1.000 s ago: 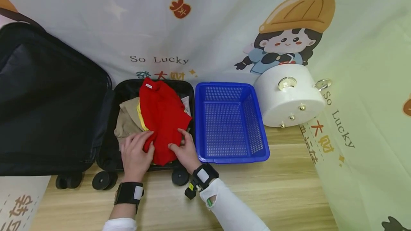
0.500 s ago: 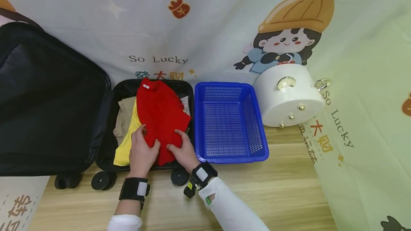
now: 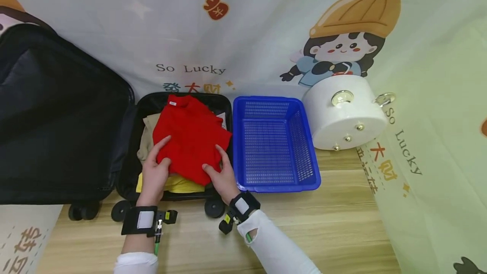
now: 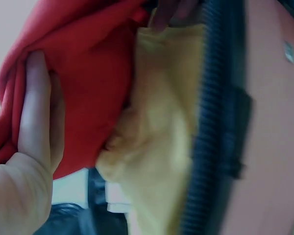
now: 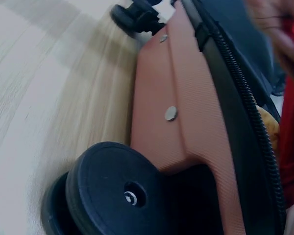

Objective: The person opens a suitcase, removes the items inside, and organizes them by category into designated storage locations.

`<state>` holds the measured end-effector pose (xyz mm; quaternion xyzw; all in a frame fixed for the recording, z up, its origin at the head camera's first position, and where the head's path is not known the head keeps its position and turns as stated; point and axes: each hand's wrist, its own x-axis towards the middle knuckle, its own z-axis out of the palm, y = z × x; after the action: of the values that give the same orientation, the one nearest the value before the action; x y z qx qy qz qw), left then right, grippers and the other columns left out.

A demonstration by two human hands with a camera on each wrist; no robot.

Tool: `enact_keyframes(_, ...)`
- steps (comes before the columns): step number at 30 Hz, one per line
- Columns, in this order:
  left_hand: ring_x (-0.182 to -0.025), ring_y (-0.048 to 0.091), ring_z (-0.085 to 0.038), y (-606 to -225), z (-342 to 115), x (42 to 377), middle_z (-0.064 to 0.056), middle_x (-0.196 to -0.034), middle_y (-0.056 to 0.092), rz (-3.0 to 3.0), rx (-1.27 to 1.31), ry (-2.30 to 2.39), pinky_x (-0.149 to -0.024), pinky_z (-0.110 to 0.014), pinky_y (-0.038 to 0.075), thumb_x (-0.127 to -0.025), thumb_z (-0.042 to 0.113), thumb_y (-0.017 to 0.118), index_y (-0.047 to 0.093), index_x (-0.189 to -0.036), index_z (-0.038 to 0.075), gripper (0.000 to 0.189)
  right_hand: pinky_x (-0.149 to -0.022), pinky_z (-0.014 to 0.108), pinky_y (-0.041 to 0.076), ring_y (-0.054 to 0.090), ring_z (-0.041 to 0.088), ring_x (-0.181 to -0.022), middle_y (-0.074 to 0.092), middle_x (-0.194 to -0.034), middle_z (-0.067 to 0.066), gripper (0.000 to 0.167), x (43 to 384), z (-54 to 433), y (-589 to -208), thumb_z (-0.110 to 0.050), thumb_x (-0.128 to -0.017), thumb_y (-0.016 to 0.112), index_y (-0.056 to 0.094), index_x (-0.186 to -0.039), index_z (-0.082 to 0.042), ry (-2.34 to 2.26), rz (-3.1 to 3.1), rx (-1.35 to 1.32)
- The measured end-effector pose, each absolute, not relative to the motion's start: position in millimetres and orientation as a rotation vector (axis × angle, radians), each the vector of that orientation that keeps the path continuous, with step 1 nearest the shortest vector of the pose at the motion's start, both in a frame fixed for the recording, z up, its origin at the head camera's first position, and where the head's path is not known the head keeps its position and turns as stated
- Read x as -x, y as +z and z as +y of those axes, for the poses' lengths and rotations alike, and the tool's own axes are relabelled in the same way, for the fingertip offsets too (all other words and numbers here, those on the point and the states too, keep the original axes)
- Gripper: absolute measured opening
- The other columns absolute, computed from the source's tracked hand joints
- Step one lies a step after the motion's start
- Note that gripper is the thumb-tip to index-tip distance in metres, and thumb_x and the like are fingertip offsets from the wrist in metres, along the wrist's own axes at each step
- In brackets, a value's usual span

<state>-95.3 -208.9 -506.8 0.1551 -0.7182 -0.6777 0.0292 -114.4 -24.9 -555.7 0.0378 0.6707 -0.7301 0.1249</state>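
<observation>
A red shirt with a white label at its collar lies over other clothes in the open suitcase. My left hand grips its left edge, and in the left wrist view the fingers press into the red folds. On the opposite side my right hand pinches the shirt's lower right edge. The shirt's lower end is raised off a yellow garment, which shows along the suitcase's near side. Beige cloth peeks out at the left. Most of the clothes underneath are hidden.
The suitcase's black lid stands open at the left. A blue plastic basket sits close against the suitcase's right side. Behind it, a white rounded case with gold feet lies tipped on the wooden floor. Suitcase wheels jut out at the front.
My left hand has gone from the beige and yellow clothes to the red shirt's left edge. The shirt is spread wider, and its lower end has come up, uncovering the yellow garment below.
</observation>
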Motion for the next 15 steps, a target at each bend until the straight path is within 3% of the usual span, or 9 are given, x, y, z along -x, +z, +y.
enact_keyframes(5,-0.094,0.063,-0.014,-496,-198,88,-0.011,-0.148,0.045,-2.197,-0.428,-2.124,-0.076,-0.021,0.058,-0.104,0.002,0.042,0.042,-0.160,0.021,0.059,-0.117,0.050,0.039,0.047,0.034,-0.141,0.042,-0.159,0.018,0.076,115,-25,-556,-0.030,-0.100,0.068,0.029,-0.162,-0.009,-2.143,1.933,-0.189)
enact_keyframes(8,-0.092,0.065,-0.013,-496,-191,81,-0.014,-0.148,0.049,-2.226,-0.394,-2.131,-0.075,-0.022,0.058,-0.103,0.000,0.042,0.046,-0.157,0.018,0.057,-0.117,0.050,0.039,0.047,0.035,-0.140,0.041,-0.158,0.020,0.080,116,-23,-556,-0.030,-0.098,0.071,0.029,-0.162,-0.006,-2.182,1.896,-0.217)
enact_keyframes(12,-0.100,0.060,-0.019,-503,-184,73,-0.014,-0.144,0.056,-2.348,-0.296,-2.022,-0.074,-0.021,0.053,-0.100,-0.002,0.046,0.058,-0.148,0.013,0.051,-0.110,0.046,0.047,0.054,0.034,-0.134,0.044,-0.157,0.018,0.081,119,-18,-554,-0.008,-0.093,0.072,0.031,-0.163,-0.014,-2.190,1.841,-0.167)
enact_keyframes(15,-0.115,0.050,-0.026,-507,-186,71,-0.011,-0.149,0.054,-2.425,-0.333,-1.966,-0.088,-0.028,0.048,-0.101,0.004,0.048,0.058,-0.148,0.015,0.049,-0.103,0.039,0.053,0.058,0.029,-0.127,0.048,-0.155,0.015,0.086,119,-13,-550,0.008,-0.089,0.062,0.034,-0.164,-0.023,-2.151,1.821,-0.092)
